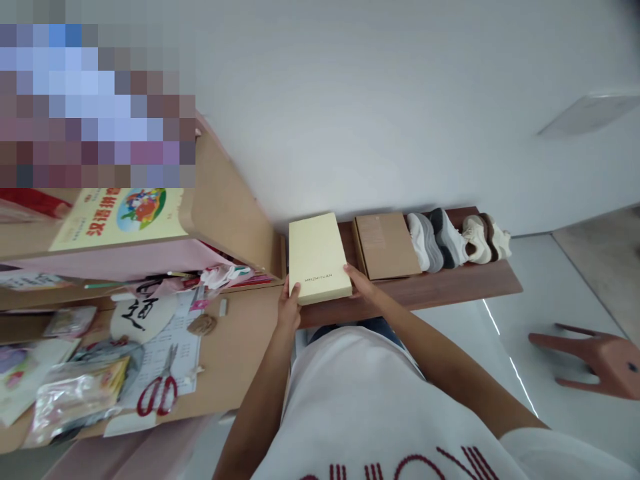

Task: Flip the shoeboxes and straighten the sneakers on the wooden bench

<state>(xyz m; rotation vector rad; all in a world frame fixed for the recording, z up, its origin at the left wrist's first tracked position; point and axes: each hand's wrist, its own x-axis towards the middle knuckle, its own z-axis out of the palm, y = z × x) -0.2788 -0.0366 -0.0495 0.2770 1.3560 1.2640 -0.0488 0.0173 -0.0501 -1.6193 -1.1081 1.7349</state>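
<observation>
A pale yellow flat box with small lettering rests on a low brown shelf against the white wall. My left hand grips its near left corner, thumb on top. At the box's near right edge is my right hand, fingers closed against that side. Both hands hold the box. Right beside it lies a brown cardboard box.
Two pairs of sneakers stand on the shelf's right part. To the left is a cluttered wooden desk with red scissors, papers and a yellow book. A reddish stool lies on the floor at right.
</observation>
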